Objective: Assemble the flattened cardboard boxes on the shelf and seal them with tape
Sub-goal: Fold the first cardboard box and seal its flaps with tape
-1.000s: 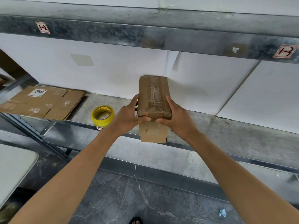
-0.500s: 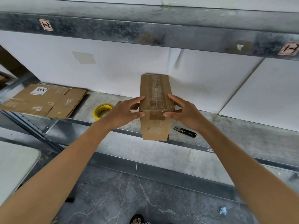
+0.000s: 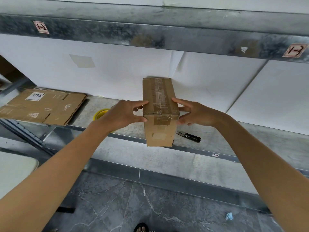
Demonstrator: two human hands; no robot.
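Nearest to us, below the hands, lies the dark marbled floor [image 3: 117,206]. A sandalled foot [image 3: 141,228] shows at its bottom edge, and a small blue scrap [image 3: 229,216] lies far below the right hand. Our 2 bare forearms reach up and forward from there.

The left hand [image 3: 123,114] and the right hand [image 3: 195,114] face each other with the taped cardboard box [image 3: 159,113] directly between them. Each hand is loosely spread. The index finger and thumb stretch out to the box's side edge near its upper front corner, and the other fingers are bent back short of it. Neither hand wraps round the box; only fingertips [image 3: 144,120] meet it.

The box stands at the front lip of the shelf [image 3: 250,138] with its long side running away from us. Tape runs along its top seam and down over the near face. Whether its bottom rests fully on the shelf we cannot tell.

Under the right hand, just beside the box, black snips [image 3: 189,136] lie on the shelf. Behind the left hand, half hidden by it, sits a yellow tape roll [image 3: 100,113]. Well to the left of that hand lies the flattened cardboard [image 3: 43,106]. Beyond the hands is a white wall panel [image 3: 117,72], and above them the grey metal beam [image 3: 150,34] of the next shelf.
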